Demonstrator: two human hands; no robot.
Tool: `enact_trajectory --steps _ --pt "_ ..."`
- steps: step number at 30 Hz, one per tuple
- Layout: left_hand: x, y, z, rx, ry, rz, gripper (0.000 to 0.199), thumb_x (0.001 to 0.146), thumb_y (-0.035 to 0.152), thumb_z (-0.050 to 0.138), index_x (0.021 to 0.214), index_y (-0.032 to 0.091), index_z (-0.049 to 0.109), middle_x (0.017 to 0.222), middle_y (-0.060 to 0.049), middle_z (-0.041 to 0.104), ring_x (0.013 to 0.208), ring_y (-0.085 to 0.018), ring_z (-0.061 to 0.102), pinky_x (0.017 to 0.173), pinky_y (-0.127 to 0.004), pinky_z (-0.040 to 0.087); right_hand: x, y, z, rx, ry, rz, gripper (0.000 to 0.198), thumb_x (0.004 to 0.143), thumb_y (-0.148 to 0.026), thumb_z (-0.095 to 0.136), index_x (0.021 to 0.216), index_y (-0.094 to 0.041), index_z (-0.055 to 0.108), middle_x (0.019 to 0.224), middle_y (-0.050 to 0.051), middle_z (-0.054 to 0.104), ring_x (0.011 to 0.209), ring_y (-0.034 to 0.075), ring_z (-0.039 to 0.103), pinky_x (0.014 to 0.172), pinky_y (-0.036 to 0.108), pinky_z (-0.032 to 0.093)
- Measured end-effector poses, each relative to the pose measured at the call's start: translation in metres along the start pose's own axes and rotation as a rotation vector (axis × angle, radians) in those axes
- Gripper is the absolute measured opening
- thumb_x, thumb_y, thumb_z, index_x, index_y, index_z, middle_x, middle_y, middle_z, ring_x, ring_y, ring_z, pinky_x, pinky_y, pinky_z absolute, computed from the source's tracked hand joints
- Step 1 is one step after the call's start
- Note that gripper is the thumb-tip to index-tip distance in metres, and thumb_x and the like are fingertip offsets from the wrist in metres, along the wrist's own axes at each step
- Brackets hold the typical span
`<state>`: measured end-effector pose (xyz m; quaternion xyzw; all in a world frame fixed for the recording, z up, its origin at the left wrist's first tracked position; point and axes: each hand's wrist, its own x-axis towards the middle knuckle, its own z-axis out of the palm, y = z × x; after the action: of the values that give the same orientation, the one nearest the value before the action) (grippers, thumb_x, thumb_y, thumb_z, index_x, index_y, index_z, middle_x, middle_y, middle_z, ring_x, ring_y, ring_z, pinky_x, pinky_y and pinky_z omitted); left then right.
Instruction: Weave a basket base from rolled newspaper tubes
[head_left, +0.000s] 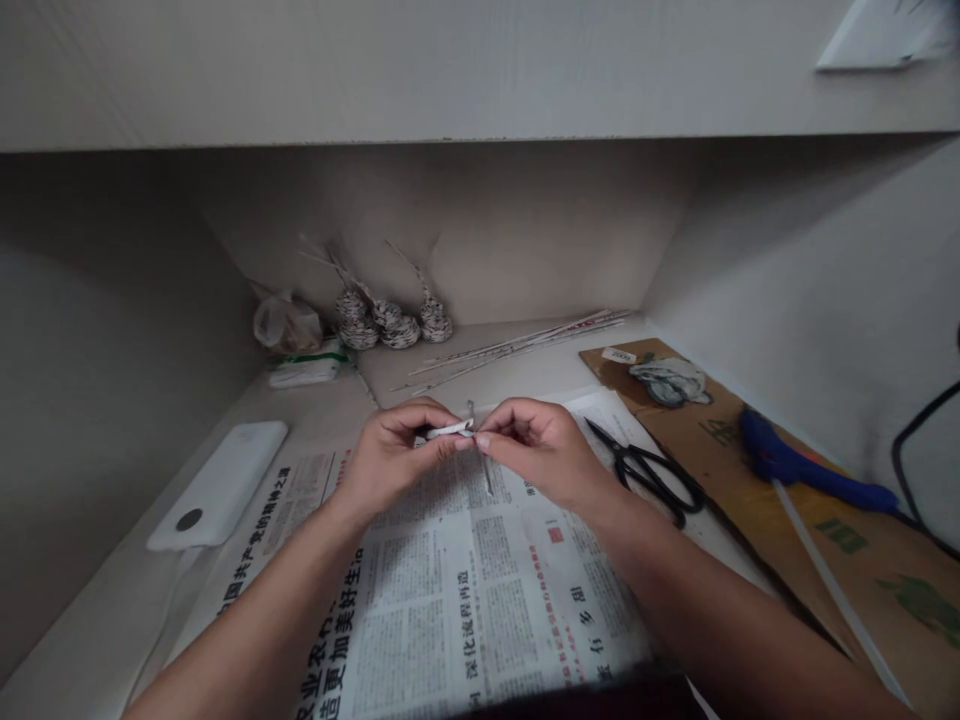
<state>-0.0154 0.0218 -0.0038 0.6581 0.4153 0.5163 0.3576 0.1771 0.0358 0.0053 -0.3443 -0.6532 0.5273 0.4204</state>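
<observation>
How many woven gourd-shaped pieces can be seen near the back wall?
3. The left gourd is beside the plastic bag, the middle gourd leans, and the right gourd is upright. Others might be hidden behind them.

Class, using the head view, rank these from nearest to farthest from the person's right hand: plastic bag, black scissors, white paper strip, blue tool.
From the right hand:
1. White paper strip: at its fingertips.
2. Black scissors: just to its right.
3. Blue tool: farther right, over the cardboard.
4. Plastic bag: back left.
</observation>
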Motion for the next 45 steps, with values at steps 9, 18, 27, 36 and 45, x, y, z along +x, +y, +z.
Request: enact_trajectory --steps 9,18,27,36,45 --pt "-0.001 0.005 0.002 0.044 0.011 -0.048 0.008 0.075 0.025 0.074 0.078 0.019 0.071 0.076 -0.003 0.068 0.071 -0.013 0.059 0.067 -0.026 0.046 -0.004 -0.003 0.004 -0.236 0.094 -0.112 0.006 0.081 -0.024 0.062 0.081 -0.021 0.068 0.073 0.000 0.066 0.062 0.011 0.053 0.056 0.025 0.042" --pt "-0.001 0.003 0.003 0.091 0.026 -0.075 0.010 0.074 0.027 0.074 0.076 0.018 0.070 0.073 -0.002 0.067 0.067 -0.012 0.058 0.063 -0.024 0.045 -0.003 0.003 0.006 -0.238 0.133 -0.089 0.008 0.083 -0.027 0.062 0.082 -0.021 0.068 0.078 0.001 0.069 0.063 0.011 0.055 0.057 0.026 0.044" --pt "-0.001 0.003 0.002 0.118 0.031 -0.041 0.009 0.076 0.027 0.073 0.079 0.019 0.071 0.077 -0.003 0.068 0.072 -0.014 0.060 0.067 -0.025 0.046 -0.006 0.003 0.007 -0.330 0.198 -0.142 0.009 0.083 -0.027 0.061 0.082 -0.022 0.068 0.074 0.000 0.068 0.065 0.013 0.058 0.059 0.026 0.046" --pt "-0.002 0.000 0.008 0.172 0.068 -0.035 0.010 0.079 0.028 0.070 0.080 0.018 0.072 0.076 -0.002 0.068 0.070 -0.012 0.059 0.066 -0.023 0.045 -0.006 0.010 0.010 -0.593 0.321 -0.515 0.011 0.084 -0.020 0.061 0.087 -0.026 0.070 0.080 0.001 0.072 0.074 0.017 0.064 0.069 0.031 0.050" --pt "-0.004 0.003 0.013 0.168 0.130 -0.066 0.011 0.081 0.030 0.069 0.081 0.019 0.071 0.076 -0.002 0.068 0.069 -0.012 0.057 0.064 -0.024 0.044 -0.005 0.013 0.012 -0.599 0.360 -0.543 0.014 0.085 -0.018 0.061 0.094 -0.025 0.069 0.086 0.001 0.073 0.081 0.017 0.065 0.075 0.032 0.052"
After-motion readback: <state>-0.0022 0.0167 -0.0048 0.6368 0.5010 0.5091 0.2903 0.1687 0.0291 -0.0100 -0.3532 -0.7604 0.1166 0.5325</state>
